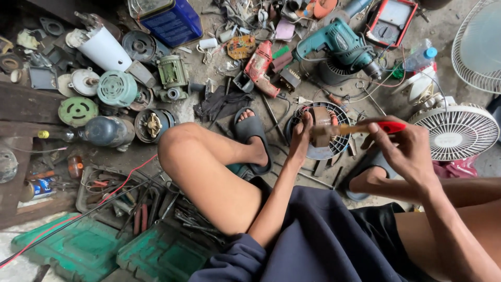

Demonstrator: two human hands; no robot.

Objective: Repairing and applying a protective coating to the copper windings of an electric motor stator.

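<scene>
My left hand (301, 137) grips a round fan motor with copper windings (319, 130), held up over the floor between my feet. In my right hand (402, 149) is a small brush with a red handle (390, 127); its wooden-coloured front end (334, 130) rests against the motor. Both hands are close together, the right one just to the right of the motor. I sit on the ground with knees bent and dark slippers (253, 130) on my feet.
A teal electric drill (339, 44) and a red drill (259, 65) lie ahead. White fan grilles (459, 130) are at the right. Motor parts (117, 89) crowd the left, a blue can (172, 21) sits at the top, and a green open toolbox (125, 245) with tools at lower left.
</scene>
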